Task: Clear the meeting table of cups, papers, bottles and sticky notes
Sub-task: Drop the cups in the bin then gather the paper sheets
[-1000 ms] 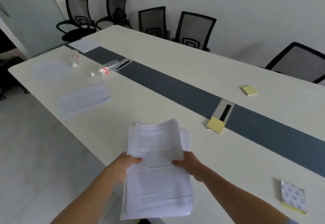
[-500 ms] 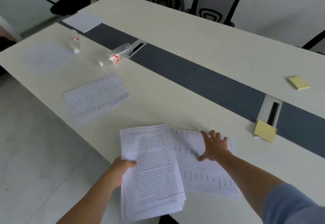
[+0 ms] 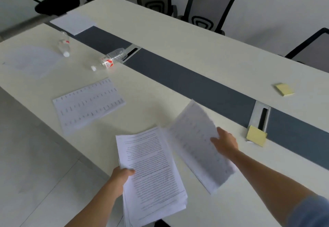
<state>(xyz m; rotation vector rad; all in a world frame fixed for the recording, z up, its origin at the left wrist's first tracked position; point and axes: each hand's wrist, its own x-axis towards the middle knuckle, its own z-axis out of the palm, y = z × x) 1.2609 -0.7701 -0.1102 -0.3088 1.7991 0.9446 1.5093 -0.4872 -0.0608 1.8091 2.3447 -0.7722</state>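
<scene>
Left hand (image 3: 122, 174): closed on the left edge of a stack (image 3: 151, 175) of printed pages, thumb on top, the stack jutting past the near tabletop edge.
Right hand (image 3: 225, 142): gripping a blurred sheet (image 3: 199, 143) by its right edge, fingers over the page; the sheet is tilted and its far end looks raised off the tabletop (image 3: 160, 36).
Sheet and stack: side by side, their inner edges near or touching; I cannot tell which.
Near pad (image 3: 256, 136): yellow sticky notes just right of the right hand, at the edge of the dark centre strip (image 3: 195, 84), against a cable slot (image 3: 260, 115).
Far pad (image 3: 284, 89): yellow, across the strip, well apart from the hands.
Table page (image 3: 87, 105): flat on the tabletop, left of and beyond the stack.
Bottle one (image 3: 110, 61): clear, red label, lying on its side by a second cable slot, cap toward the near edge.
Bottle two (image 3: 64, 46): also lying down, further left.
Blank page (image 3: 30, 61): flat near the left end.
Far paper (image 3: 74, 22): lies across the strip's far end.
Chairs (image 3: 208, 5): black mesh, along the far side and left end.
</scene>
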